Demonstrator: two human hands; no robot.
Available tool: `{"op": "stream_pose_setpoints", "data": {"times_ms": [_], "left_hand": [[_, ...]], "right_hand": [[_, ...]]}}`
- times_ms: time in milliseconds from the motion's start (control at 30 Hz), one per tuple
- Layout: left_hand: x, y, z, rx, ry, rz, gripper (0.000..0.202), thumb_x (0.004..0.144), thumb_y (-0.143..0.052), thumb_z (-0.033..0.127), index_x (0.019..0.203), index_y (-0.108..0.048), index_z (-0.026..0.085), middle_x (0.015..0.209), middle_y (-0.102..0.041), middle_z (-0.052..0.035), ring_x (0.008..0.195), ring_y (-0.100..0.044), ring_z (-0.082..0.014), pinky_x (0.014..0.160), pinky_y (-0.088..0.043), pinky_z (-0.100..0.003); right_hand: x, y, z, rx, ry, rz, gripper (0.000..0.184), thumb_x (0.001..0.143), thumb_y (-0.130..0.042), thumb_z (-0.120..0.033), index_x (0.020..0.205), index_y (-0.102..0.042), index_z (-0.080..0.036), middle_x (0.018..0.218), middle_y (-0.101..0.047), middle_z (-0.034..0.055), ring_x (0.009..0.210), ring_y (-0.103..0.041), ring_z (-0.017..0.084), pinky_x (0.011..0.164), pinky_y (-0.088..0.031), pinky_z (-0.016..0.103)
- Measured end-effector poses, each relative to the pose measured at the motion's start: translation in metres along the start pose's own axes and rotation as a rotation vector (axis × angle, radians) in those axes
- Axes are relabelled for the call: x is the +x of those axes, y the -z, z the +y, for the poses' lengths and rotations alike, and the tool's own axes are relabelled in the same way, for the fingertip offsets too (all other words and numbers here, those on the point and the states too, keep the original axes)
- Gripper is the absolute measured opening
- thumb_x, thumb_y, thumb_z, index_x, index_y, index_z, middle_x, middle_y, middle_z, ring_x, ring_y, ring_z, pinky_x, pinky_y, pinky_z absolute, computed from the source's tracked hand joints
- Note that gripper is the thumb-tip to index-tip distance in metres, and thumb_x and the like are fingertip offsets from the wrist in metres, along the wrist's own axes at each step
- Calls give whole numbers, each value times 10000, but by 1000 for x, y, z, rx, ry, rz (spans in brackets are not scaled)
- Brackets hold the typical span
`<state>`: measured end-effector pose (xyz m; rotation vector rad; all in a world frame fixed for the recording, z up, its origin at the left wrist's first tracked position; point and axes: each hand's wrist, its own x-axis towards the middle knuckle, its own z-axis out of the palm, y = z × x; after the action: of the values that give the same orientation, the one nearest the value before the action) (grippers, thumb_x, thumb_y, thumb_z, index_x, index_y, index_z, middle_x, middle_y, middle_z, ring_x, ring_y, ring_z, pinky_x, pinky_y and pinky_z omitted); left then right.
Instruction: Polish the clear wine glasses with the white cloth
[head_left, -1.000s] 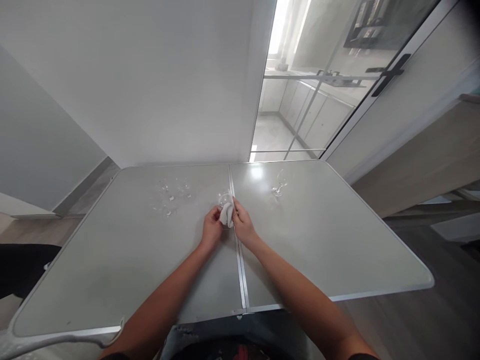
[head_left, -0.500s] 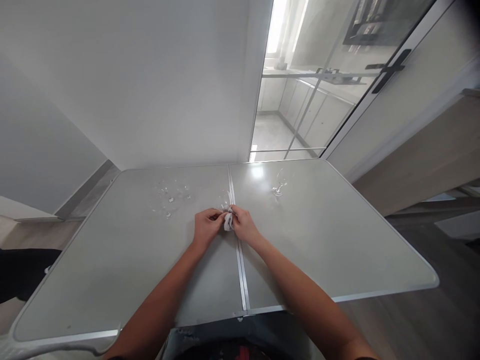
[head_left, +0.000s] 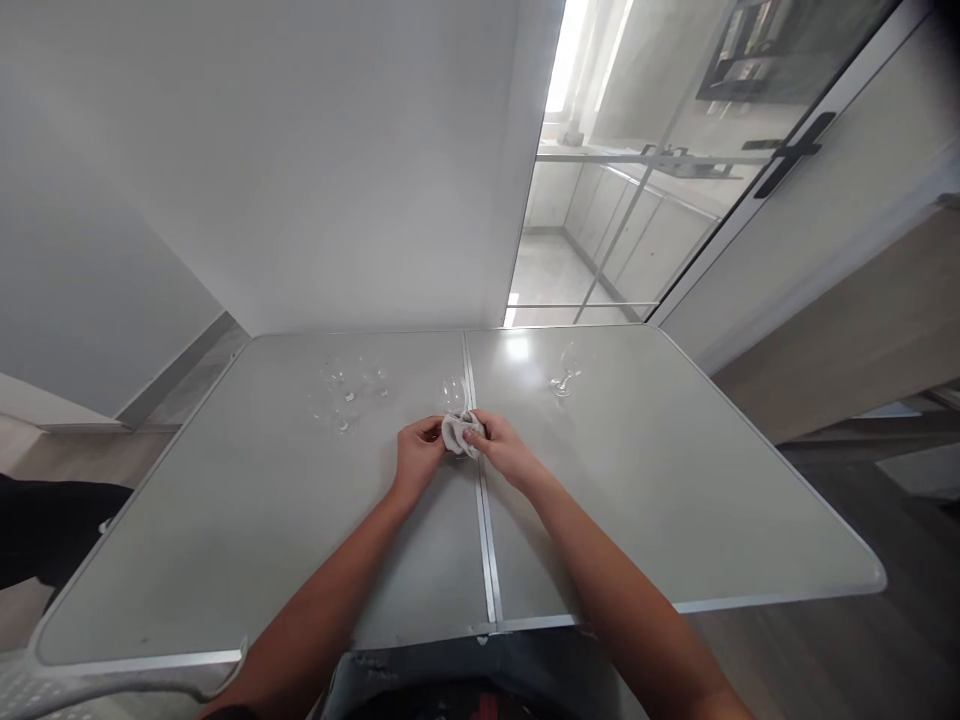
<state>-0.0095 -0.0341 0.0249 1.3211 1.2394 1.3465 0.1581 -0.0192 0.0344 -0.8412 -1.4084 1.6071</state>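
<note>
standing beyond the left hand [head_left: 420, 455], several clear glasses [head_left: 349, 396]

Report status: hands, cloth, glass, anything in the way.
Right hand gripping cloth; left hand at its edge, grip unclear. Glass showing just beyond cloth. Other glasses off to both sides, not touching hands.
</note>
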Motion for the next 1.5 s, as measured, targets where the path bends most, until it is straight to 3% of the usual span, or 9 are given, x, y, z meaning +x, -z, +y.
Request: {"op": "stream_pose_setpoints", "data": {"times_ms": [200,400,500,767,833,1000,1167,1300,1500], "left_hand": [[2,1,-4,-122,23,-14,230,751,-798,326,885,-730,153,743,-664,-8,637,-567,-114,581,-431,-206],[11,7,-5,-430,105,-134,512,833,-733,501,1226,-625,192,1275,-645,-132,1087,-630,-226,894,-504,-321],[9,3,-7,-386,105,-150,546,855,-711,506,1295,-592,205,1302,-634,-134,1119,-626,-237,938,-501,-351],[1,-4,-8,-273,-75,-31,608,845,-749,434,1376,-532,231,1406,-570,-143,1234,-591,-269,1043,-471,-402],[2,-1,-6,-365,-38,-67,597,838,-760,428,1363,-557,230,1411,-579,-140,1236,-599,-270,1061,-460,-404],[8,6,1,-611,159,-221,564,814,-777,442,1294,-648,175,1367,-628,-158,1199,-637,-288,1025,-485,-393],[7,2,0,-624,132,-118,509,827,-766,445,1253,-678,180,1344,-651,-143,1204,-637,-271,1000,-502,-358],[6,-1,-4,-604,85,-58,520,822,-770,457,1258,-663,196,1358,-638,-149,1195,-641,-274,995,-507,-380],[4,1,-4,-520,-43,-121,576,834,-757,465,1326,-610,204,1352,-631,-159,1176,-649,-279,1020,-487,-403]], "right_hand": [[3,1,8,106,-34,2,363,803,-766,-492,966,-679,-180,866,-640,21,785,-545,159,729,-425,266],[-3,1,2,330,-235,-148,381,759,-812,-490,906,-678,-164,790,-613,22,679,-506,131,649,-398,254],[-4,-4,3,346,-262,-179,399,773,-787,-513,938,-662,-172,796,-615,23,677,-514,135,648,-402,263],[0,-13,12,-551,30,256,174,881,-628,-362,824,-581,-203,717,-580,11,678,-497,164,673,-361,282],[-1,-11,10,-444,15,167,219,885,-637,-410,835,-593,-201,738,-593,15,685,-503,160,670,-373,276],[-4,-2,1,288,-245,-220,454,822,-694,-612,864,-622,-166,741,-615,31,662,-568,163,641,-442,290],[-8,3,-7,514,-282,-214,497,807,-684,-662,880,-632,-174,793,-615,38,747,-592,187,727,-501,339],[-9,5,-8,337,-232,-197,525,637,-908,-410,1041,-659,-184,905,-644,30,814,-585,175,746,-463,287],[-7,13,-3,353,-307,-65,304,717,-851,-368,891,-684,-184,830,-653,22,764,-576,162,696,-439,270]]}}
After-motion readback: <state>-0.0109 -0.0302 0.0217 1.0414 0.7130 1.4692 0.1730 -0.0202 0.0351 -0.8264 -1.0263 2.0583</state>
